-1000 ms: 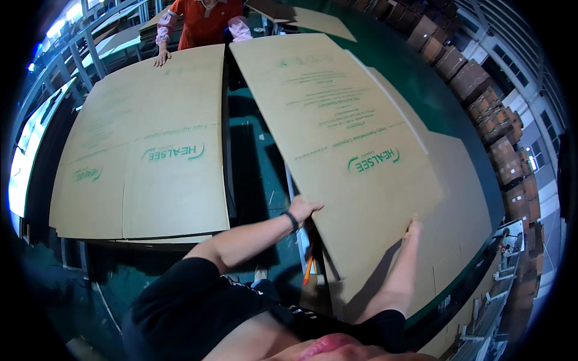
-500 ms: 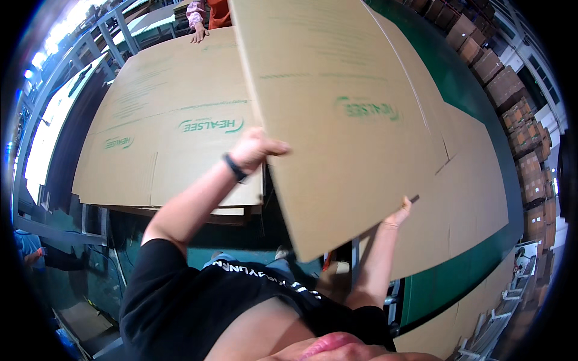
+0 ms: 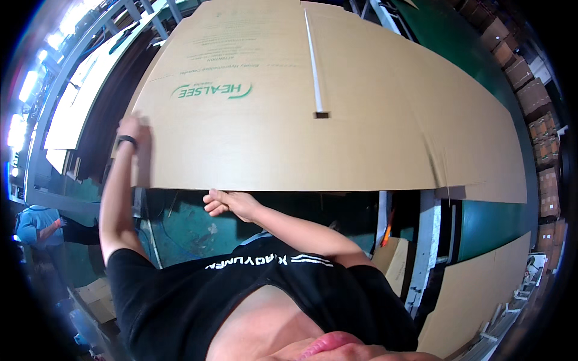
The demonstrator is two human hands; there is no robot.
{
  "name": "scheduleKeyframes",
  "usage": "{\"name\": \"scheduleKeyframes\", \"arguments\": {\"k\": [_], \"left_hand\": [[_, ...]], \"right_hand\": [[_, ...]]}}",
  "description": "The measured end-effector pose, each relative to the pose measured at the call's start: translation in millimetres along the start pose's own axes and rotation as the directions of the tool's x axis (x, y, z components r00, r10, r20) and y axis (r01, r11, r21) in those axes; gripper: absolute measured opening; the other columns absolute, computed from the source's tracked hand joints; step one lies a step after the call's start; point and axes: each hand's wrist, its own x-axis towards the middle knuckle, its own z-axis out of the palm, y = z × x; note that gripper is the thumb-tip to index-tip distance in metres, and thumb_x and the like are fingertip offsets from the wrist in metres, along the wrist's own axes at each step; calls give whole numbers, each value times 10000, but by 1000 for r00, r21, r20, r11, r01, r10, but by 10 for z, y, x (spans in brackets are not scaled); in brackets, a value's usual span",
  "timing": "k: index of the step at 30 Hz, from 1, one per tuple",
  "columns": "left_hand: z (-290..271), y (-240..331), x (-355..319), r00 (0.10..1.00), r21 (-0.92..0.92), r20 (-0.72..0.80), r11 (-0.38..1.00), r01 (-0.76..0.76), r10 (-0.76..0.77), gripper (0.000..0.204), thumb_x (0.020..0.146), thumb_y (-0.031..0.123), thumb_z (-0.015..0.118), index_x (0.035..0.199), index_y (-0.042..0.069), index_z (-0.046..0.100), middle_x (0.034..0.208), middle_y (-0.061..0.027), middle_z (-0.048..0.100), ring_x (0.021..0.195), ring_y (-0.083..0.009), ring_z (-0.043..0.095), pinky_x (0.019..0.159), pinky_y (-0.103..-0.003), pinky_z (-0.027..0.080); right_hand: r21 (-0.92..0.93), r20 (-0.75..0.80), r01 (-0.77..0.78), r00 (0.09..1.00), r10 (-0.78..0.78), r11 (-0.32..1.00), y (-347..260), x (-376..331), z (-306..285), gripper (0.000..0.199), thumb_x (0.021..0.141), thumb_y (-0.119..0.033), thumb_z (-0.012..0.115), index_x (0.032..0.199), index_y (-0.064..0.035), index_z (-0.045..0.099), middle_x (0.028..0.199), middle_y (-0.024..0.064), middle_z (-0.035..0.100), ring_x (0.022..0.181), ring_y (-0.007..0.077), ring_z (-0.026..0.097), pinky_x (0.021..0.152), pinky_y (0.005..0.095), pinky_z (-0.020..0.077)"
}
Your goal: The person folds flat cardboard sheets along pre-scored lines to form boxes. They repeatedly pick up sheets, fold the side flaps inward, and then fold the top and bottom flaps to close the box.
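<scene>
Here, the cardboard sheet (image 3: 271, 138) spreads at twelve o'clock; the left hand (image 3: 130, 127), blurred, is at its ten-o'clock edge, openness and grip unclear; the right hand (image 3: 233, 204), half-curled, is by its near edge toward eight; whether it grips, I cannot tell.

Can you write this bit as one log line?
left hand: at cardboard sheet, left edge | right hand: at near edge | green print: facing up
</scene>
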Motion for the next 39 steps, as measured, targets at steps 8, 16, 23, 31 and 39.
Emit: {"name": "scheduleKeyframes", "arguments": {"k": [8,16,23,31,39], "left_hand": [[678,2126,-2136,452,-453,-49,384,-805,890,679,680,253,785,1299,109,545,1415,-142,464,1348,-343,393,1129,-471,303],[970,2246,-1740,410,-270,-334,330,-904,849,177,752,135,663,914,88,609,1125,-78,613,1167,-288,544,1013,-447,438],[967,2120,-1257,403,-228,-276,348,-910,873,214,761,152,705,936,88,600,1134,-72,619,1146,-283,573,1021,-412,459],[1018,2116,-1246,519,-330,-150,452,-829,842,553,707,142,759,1212,61,545,1344,-142,516,1195,-330,537,1030,-428,444],[1167,2045,-1297,509,-275,-192,452,-849,839,585,685,156,773,1213,31,553,1353,-136,510,1226,-312,509,1058,-424,427]], "right_hand": [[-710,-45,-252,948,315,658,851,-264,-633,406,831,-252,669,1130,20,631,878,103,673,752,148,655,707,294,549],[-877,-137,-457,534,-834,-149,-1143,-1547,-1342,492,856,-260,626,1300,-75,523,1173,135,626,1051,310,602,894,391,479],[38,-652,-883,-376,-658,467,-433,-3443,-3402,581,917,-441,571,1329,-37,505,1274,178,564,1191,338,515,994,455,408],[-287,-912,829,-83,-402,479,-1455,-4291,-4375,355,907,-436,624,871,-106,499,997,105,612,1016,248,558,931,443,465],[-925,-380,210,-436,-816,318,-2725,-3910,-3076,242,788,66,681,1000,47,567,1101,174,619,942,257,611,856,384,543]]}}
